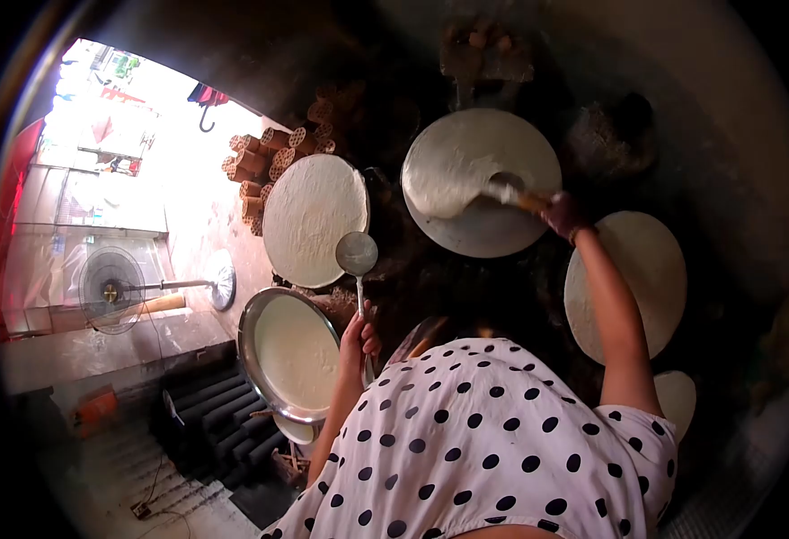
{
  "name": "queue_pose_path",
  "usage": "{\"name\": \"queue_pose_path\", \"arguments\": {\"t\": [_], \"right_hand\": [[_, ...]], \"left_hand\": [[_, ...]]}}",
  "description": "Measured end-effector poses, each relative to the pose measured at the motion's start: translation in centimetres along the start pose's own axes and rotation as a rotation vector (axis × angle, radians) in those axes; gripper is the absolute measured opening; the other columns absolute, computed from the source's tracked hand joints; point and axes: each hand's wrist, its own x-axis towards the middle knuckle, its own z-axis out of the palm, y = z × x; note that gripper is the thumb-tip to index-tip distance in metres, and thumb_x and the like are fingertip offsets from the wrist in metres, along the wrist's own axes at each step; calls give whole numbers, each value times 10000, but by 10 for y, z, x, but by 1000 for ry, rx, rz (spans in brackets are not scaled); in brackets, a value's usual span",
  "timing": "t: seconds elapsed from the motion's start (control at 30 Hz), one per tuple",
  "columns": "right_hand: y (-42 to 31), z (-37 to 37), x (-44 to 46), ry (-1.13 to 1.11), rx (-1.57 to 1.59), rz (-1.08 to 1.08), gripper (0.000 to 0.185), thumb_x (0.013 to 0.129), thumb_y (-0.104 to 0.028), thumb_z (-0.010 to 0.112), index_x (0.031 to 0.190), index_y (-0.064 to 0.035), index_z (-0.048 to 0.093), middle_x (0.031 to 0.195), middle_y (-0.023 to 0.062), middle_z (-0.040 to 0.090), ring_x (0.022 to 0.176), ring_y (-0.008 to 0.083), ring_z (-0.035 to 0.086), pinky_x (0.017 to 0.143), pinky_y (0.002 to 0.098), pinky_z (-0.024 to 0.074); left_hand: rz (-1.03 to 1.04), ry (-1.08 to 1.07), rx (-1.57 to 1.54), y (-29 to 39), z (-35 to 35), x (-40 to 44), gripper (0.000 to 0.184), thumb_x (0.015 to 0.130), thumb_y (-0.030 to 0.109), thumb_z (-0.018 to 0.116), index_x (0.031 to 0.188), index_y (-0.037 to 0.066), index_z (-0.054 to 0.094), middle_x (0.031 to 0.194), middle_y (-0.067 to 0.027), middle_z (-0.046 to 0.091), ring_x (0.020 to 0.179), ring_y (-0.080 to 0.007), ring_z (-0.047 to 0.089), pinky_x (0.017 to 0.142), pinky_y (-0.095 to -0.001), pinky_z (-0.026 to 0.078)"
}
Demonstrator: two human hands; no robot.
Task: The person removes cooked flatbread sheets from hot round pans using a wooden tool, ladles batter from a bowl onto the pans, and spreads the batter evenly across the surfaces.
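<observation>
My left hand point(359, 337) is closed round the handle of a metal ladle point(357, 255), whose round bowl points away from me. Just left of that hand stands a wide steel basin point(244, 334) with creamy white batter point(297, 350) in it. My right hand point(564, 216), which looks dark as if gloved, grips a spreader point(529, 201) by its wooden handle. The spreader's head rests on a round griddle point(493, 237), at the edge of a white batter layer point(453, 180). Batter covers the far and left part; a grey area shows nearest me.
Batter-coated round griddles stand at left point(314, 220) and right point(628, 287). Brown perforated briquettes point(278, 162) are piled behind the left one. Black cylinders point(219, 422) lie stacked at lower left. A pedestal fan point(111, 292) and an umbrella point(206, 103) are farther left.
</observation>
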Motion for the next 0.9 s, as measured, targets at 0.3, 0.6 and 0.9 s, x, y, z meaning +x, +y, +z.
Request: {"name": "queue_pose_path", "arguments": {"t": [0.3, 0.6, 0.9], "right_hand": [[58, -1, 34, -52, -398, -647, 288, 785, -180, 672, 1073, -170, 675, 999, 93, 685, 913, 338, 639, 801, 394, 508], [41, 22, -16, -46, -357, -408, 433, 805, -73, 651, 1200, -245, 620, 1093, 90, 659, 909, 248, 643, 776, 328, 500], [42, 163, -71, -254, 1477, -232, 218, 938, -313, 515, 840, -129, 580, 574, -28, 489, 428, 93, 439, 386, 242, 352]], "left_hand": [[55, 109, -54, -38, -17, -49, 359, 988, 218, 404, 1343, 175, 427, 624, 43, 382, 420, -72, 348, 398, -230, 328], [10, 82, -68, -30, -34, -46, 352, 987, 241, 406, 1335, 199, 435, 617, 54, 376, 418, -65, 348, 391, -230, 334], [0, -9, 117, -14, -60, -54, 403, 987, 198, 367, 1388, 162, 381, 623, 47, 354, 421, -71, 335, 413, -237, 330]]}}
